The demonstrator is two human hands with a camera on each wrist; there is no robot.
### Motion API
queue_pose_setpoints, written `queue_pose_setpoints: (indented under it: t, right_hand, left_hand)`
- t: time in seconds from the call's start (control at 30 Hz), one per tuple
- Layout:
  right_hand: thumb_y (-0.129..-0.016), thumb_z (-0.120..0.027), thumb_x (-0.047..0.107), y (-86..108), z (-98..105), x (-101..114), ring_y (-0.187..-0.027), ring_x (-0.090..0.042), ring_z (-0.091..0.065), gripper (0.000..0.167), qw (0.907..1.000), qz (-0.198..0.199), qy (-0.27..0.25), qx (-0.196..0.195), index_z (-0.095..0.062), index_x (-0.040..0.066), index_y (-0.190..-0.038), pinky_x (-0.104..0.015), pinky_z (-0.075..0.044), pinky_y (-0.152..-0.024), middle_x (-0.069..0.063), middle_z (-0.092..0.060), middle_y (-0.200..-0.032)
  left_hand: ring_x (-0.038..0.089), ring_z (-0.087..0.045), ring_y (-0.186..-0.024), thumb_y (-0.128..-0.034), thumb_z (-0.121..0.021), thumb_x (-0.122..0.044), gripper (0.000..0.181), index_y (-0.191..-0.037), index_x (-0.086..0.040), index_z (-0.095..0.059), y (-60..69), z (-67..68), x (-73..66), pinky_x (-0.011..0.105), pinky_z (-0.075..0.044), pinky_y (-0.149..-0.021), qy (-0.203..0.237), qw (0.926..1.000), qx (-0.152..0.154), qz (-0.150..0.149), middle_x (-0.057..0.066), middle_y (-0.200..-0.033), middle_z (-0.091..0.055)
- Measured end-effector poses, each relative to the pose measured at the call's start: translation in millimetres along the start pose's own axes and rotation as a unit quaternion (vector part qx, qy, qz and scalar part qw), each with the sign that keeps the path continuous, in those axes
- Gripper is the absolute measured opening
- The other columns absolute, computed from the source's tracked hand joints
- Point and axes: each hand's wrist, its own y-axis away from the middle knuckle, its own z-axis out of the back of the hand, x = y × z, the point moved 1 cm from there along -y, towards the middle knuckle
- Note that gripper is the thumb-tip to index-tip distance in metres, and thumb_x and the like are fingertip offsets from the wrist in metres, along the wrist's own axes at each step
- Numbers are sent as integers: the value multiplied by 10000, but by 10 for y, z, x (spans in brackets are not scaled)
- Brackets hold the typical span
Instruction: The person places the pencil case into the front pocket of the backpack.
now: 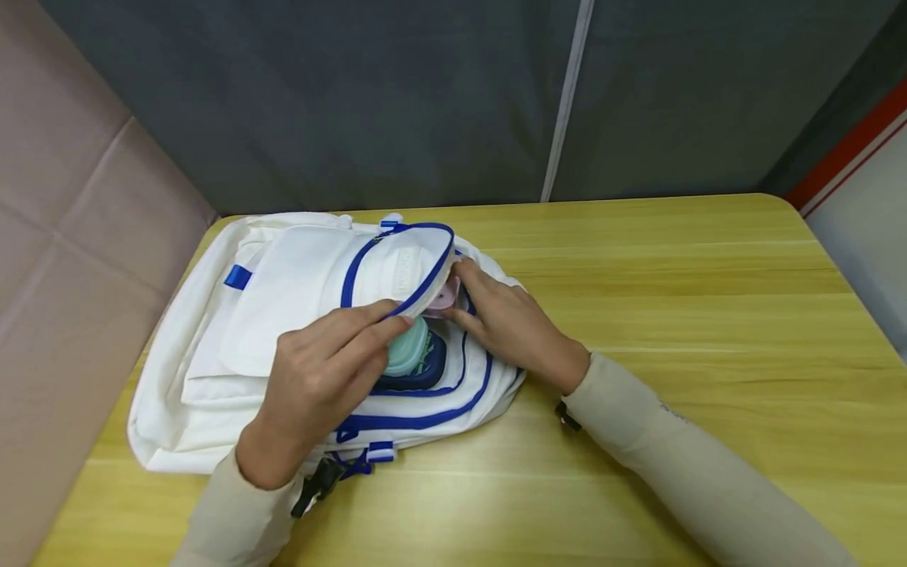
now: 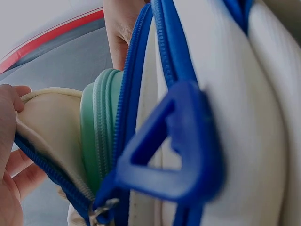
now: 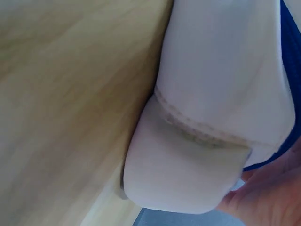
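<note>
A white backpack (image 1: 276, 276) with blue trim lies on the table, its front pocket unzipped. My left hand (image 1: 326, 370) pinches the blue-edged pocket flap (image 1: 428, 291) and lifts it; the left wrist view shows the left hand (image 2: 11, 155) at that edge. My right hand (image 1: 513, 319) reaches into the pocket's far side, thumb and fingers around a pink see-through case (image 1: 444, 298), partly hidden by the flap. Nearer me in the pocket sit a teal rounded case (image 1: 409, 350) and a dark blue case (image 1: 434, 370). In the right wrist view the right hand (image 3: 268, 197) is partly behind the bag.
A wooden table (image 1: 673, 315) extends to the right of the bag. Grey partition panels (image 1: 354, 102) stand behind it, and a padded pinkish wall (image 1: 78, 213) is at left. A black buckle (image 1: 316, 486) and blue strap hang at the bag's near side.
</note>
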Motion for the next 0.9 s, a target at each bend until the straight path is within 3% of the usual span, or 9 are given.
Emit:
queue_pose_setpoints:
  t: [0.2,0.43,0.7,0.9]
  right_hand:
    - [-1069,-537,486,-17,-13,40,-1285,-383,-659,725,9998,-23,170,56,-217,185,-1646,-584,-538,-1056,-100,-385,-1684]
    - [-1088,-464,513,-23,-35,91,-1334,-403,-617,807,9981,-158,505,330,-125,95,-1689,-584,-510,-1094,-142,-258,-1729]
    - [-1090,-445,526,-28,-66,112,-1068,-383,-752,808,9969,-68,757,220,-97,118,-1694,-538,-621,-831,-153,-249,-1726]
    - [-1086,-436,546,-16,-79,104,-1114,-370,-743,816,9969,-105,756,211,-71,151,-1699,-515,-620,-774,-129,-231,-1736]
  left_hand:
    - [272,-772,-897,-1076,-500,-134,310,-1118,-49,-795,3,2,-8,422,-641,-769,34,10000,37,21,119,-1102,-786]
    - [269,-770,-892,-1074,-499,-130,310,-1111,-45,-795,0,-6,-15,421,-641,-759,66,10000,26,-10,119,-1101,-786]
    - [269,-771,-900,-1081,-492,-143,319,-1115,-48,-795,11,-8,-25,427,-641,-760,83,9999,51,41,120,-1104,-786]
    - [270,-774,-909,-1083,-490,-149,322,-1116,-51,-795,14,-8,-23,434,-640,-766,49,10000,56,47,119,-1103,-786]
